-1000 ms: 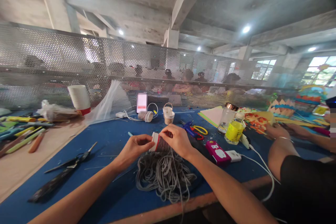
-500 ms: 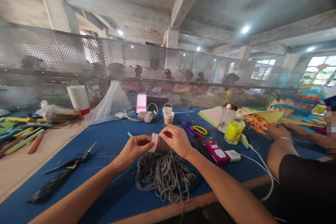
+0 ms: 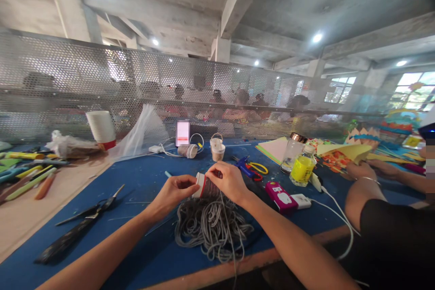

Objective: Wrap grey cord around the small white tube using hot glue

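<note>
My left hand [image 3: 174,191] grips the rim end of a paper cup [image 3: 202,185] lying on its side, white with a red band and partly wrapped in grey cord. My right hand [image 3: 229,181] covers the cup's other end and pinches the cord against it. A loose pile of the grey cord [image 3: 212,226] lies on the blue mat [image 3: 142,181] just below both hands, with one strand running toward me.
Black scissors [image 3: 91,210] lie left of my hands. Behind are two cord-wrapped cups [image 3: 218,148], a stack of paper cups [image 3: 101,128], pliers [image 3: 252,168], a pink device [image 3: 281,196], a yellow bottle [image 3: 301,168]. A person's arm [image 3: 365,181] works at the right. Mesh screen at the back.
</note>
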Motion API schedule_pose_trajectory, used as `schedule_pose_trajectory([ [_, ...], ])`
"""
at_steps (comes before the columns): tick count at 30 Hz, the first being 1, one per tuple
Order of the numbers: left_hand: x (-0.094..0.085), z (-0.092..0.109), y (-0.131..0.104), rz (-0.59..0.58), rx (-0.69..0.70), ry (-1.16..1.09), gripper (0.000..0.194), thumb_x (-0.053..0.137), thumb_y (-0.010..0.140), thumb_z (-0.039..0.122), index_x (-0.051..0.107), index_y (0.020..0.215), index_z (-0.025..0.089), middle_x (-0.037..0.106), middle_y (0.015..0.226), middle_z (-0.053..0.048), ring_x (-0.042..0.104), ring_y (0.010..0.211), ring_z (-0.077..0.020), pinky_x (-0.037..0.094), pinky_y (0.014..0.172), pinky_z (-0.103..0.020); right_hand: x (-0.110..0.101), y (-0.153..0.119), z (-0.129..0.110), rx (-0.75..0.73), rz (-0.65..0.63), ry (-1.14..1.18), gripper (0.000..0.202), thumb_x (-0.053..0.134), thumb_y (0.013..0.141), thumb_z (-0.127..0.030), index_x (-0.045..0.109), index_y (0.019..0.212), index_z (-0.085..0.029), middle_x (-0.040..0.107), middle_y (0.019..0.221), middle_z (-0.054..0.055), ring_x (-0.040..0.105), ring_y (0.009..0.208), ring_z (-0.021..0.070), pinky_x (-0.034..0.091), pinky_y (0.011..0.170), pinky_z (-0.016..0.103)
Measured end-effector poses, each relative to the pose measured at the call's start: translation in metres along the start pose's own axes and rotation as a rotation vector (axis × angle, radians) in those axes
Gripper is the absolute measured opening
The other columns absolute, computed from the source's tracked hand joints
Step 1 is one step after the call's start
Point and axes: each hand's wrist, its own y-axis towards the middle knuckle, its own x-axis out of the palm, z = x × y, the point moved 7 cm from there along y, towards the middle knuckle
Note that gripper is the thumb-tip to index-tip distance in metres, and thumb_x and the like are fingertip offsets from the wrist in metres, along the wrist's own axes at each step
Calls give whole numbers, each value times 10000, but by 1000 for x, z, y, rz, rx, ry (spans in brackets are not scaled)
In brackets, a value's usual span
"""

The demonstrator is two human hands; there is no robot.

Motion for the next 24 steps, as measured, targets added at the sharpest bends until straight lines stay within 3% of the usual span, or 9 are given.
schedule_pose_trajectory([
  [24, 1, -2, 0, -19, 1, 12, 252, 677, 739, 398, 702, 800, 154, 690, 740, -26, 590, 675, -166, 445, 644, -250, 1, 1, 1, -7, 1, -22, 113, 595, 871, -279, 637, 790, -212, 650, 776, -4, 590, 721, 118, 409, 689, 216],
])
